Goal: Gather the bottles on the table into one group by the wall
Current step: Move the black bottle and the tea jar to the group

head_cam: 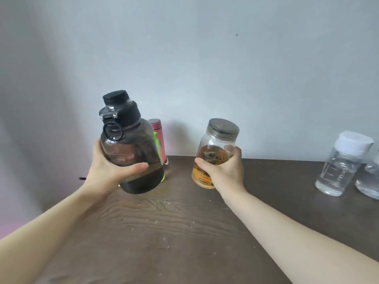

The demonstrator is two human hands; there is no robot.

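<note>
While each hand grips bottles, table (184,232) centre bare

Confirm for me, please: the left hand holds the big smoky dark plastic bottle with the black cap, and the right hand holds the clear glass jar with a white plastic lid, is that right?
Not quite: the head view shows that the clear glass jar in the right hand has a grey metal lid, not a white plastic one. The white cap belongs to the clear bottle standing at the right. The left hand does hold the big smoky dark plastic bottle with the black cap.

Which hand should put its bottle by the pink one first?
Probably the left hand: its dark bottle hangs right in front of the pink bottle at the wall.
</note>
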